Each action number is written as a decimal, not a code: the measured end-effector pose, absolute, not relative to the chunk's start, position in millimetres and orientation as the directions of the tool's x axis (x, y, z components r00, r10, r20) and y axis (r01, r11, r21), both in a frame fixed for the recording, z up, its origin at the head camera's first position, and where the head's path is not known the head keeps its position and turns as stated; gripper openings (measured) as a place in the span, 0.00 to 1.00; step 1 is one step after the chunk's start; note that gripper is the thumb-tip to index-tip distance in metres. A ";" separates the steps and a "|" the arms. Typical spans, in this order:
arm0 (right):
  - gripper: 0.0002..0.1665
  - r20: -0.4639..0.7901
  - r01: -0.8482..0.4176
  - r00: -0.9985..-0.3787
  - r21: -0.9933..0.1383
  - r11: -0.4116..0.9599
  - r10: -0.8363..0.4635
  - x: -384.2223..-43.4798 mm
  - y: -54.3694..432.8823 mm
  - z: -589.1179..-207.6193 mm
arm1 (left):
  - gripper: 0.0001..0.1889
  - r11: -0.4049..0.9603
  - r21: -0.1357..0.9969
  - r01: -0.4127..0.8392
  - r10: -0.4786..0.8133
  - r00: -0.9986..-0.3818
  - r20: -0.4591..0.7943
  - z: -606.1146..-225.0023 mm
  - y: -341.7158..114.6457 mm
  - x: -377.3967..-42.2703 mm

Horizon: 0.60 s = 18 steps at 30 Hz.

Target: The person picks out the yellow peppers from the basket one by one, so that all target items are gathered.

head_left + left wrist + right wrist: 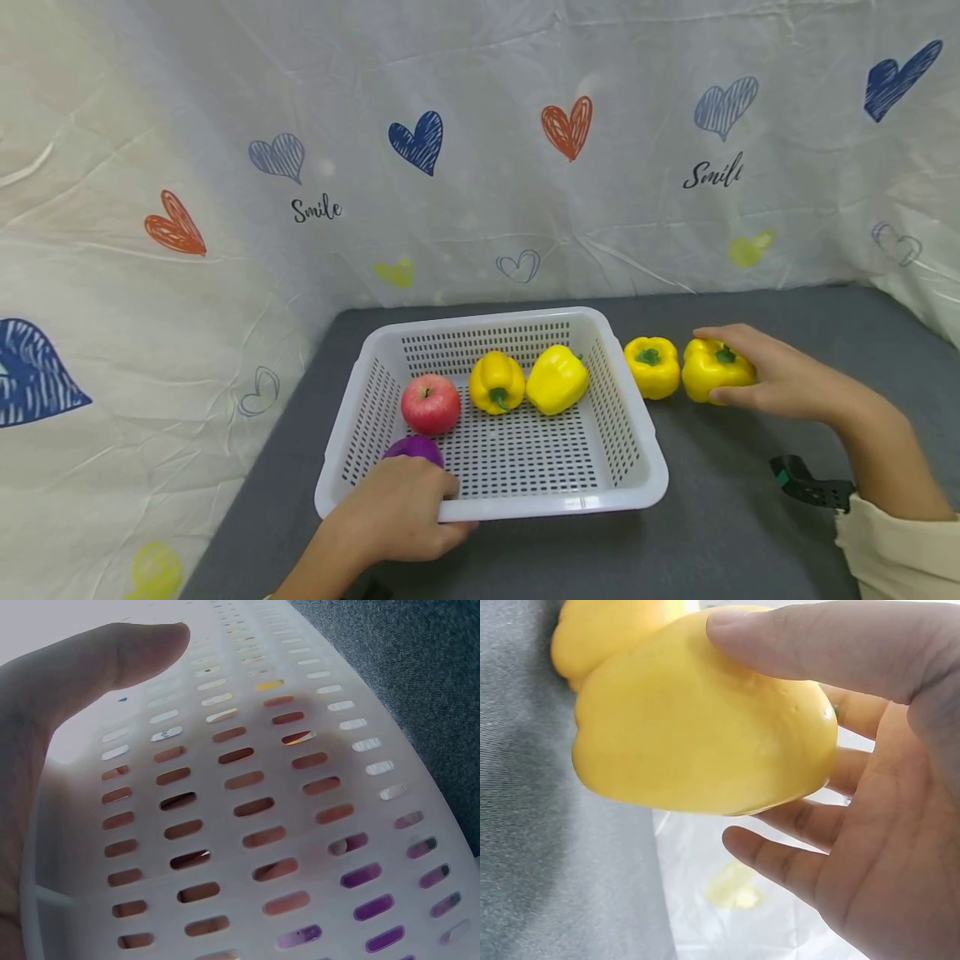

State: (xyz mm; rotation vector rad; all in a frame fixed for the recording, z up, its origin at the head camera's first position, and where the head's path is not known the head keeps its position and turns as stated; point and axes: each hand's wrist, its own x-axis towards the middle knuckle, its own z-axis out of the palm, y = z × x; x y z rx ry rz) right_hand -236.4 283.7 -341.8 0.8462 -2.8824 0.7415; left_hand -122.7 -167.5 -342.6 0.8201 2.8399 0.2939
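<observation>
My left hand [401,508] grips the near rim of a white perforated plastic basket [555,505], its thumb outside the wall in the left wrist view. Inside the basket are a red apple [431,404], two yellow bell peppers, one upright-looking [497,382] and one tilted [557,380], and a purple rounded thing [415,448] partly hidden by that hand. To the basket's right, my right hand [780,375] holds a yellow bell pepper [697,727] between thumb and fingers. Another yellow bell pepper [651,367] stands right beside it, close to the basket wall.
A dark grey tabletop [720,533] lies under everything. Behind and to the left hangs a pale sheet [480,50] printed with hearts and lettering. A black strap [813,485] with a green part is at the right wrist.
</observation>
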 end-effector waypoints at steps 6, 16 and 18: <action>0.44 0.142 -0.509 -0.852 -0.447 0.736 -0.503 -239.8 282.5 -347.1 | 0.13 0.832 0.236 0.502 0.538 -0.834 -0.123 -342.1 -166.4 -123.3; 0.45 0.111 -0.480 -0.865 -0.469 0.741 -0.490 -244.1 284.6 -355.0 | 0.13 0.837 0.250 0.488 0.530 -0.835 -0.145 -340.3 -165.8 -123.0; 0.45 0.107 -0.477 -0.865 -0.475 0.739 -0.490 -245.1 285.2 -356.2 | 0.13 0.838 0.252 0.484 0.527 -0.836 -0.149 -340.3 -165.9 -123.0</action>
